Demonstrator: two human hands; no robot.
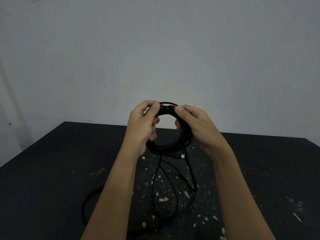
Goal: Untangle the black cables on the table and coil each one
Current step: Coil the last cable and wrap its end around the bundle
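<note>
A round coil of black cable [168,146] is held up above the black table [52,161], near its far edge. My left hand [143,125] grips the coil's left side, thumb on top. My right hand [194,125] grips the right side, fingers curled through the ring. A silver-tipped plug [180,156] sticks out just under the coil. From the coil a loose length of cable [155,187] hangs down in a long loop onto the table. Another black cable [86,201] curves on the table at the left, partly hidden by my left forearm.
The tabletop is black with white paint flecks [163,199] in the middle and at the right. A plain grey wall [155,49] stands right behind the table's far edge.
</note>
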